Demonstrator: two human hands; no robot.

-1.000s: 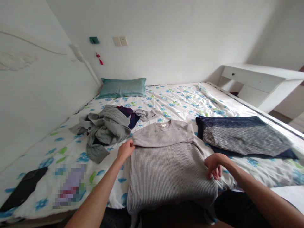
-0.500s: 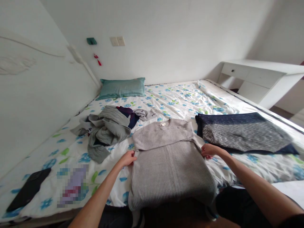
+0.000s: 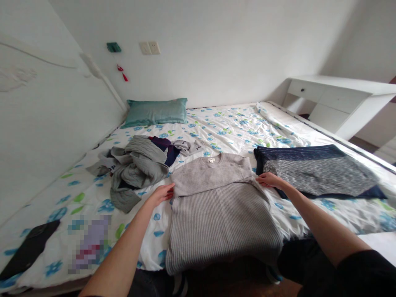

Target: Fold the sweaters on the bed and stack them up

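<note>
Grey sweater lies flat, both arms stretched to its edges.
Left hand and right hand rest apart, fingers loose, on a floral-sheeted bed by white walls.

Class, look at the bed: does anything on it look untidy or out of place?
Yes: a crumpled clothes heap lies left of the flat grey sweater that both hands, left and right, touch. A dark flat object sits near the bed's edge.

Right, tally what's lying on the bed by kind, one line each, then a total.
Flat grey sweater between the hands: 1
Folded dark garment stack: 1
Heap of unfolded clothes, number of pieces unclear: 1
Teal pillow: 1
Black flat item at the near left edge: 1
Total: 5
</note>
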